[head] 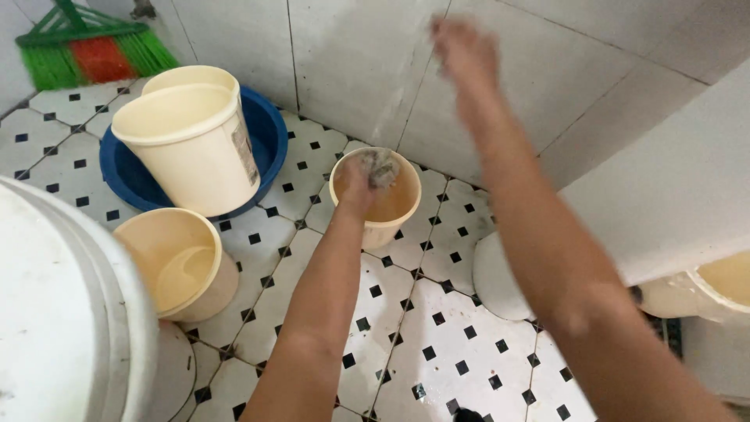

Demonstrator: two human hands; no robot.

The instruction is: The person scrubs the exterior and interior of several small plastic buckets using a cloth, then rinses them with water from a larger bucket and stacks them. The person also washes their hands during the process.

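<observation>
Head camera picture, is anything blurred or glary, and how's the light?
In the head view the raised right hand is smeared by motion blur; the left hand, holding a grey rag at the small cream bucket, is a little soft. Light is even and diffuse, shadows faint; the white tub at the near left looks washed out.

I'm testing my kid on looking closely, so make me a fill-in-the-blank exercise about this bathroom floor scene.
1. The left hand holds a grey rag inside a small ____ bucket.
2. The tall cream bucket stands in a ____ basin.
3. The blurred right hand is raised against the tiled ____.
4. The broom in the corner has green and ____ bristles.

Missing words: cream; blue; wall; red
</observation>
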